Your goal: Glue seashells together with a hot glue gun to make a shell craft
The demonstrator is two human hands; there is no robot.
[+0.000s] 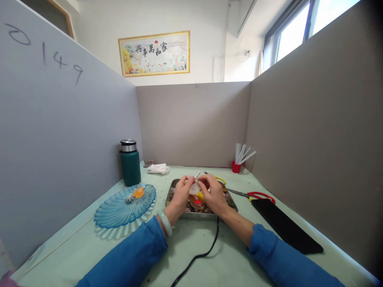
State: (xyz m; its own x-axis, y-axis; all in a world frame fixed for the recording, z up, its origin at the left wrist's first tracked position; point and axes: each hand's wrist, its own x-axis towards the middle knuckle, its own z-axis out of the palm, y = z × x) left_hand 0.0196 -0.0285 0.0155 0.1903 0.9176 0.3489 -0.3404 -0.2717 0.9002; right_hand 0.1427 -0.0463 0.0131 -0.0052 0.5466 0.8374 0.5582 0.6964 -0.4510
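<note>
Both of my hands meet over a metal tray [230,200] in the middle of the table. My left hand [181,194] and my right hand [213,192] are closed together on a small pale shell-like object [194,188], with a thin white stick poking up between them. Yellow and red bits show just under the hands, and small dark pieces lie in the tray. What exactly the fingers pinch is too small to make out. A pale green bangle sits on my left wrist.
A blue shell-shaped glass plate [119,211] with an orange piece lies to the left, a green flask [130,163] behind it. Red-handled scissors [257,195] and a black flat case [284,227] lie on the right. A red cup of white sticks [237,165] stands at the back. A black cable [206,249] runs toward me.
</note>
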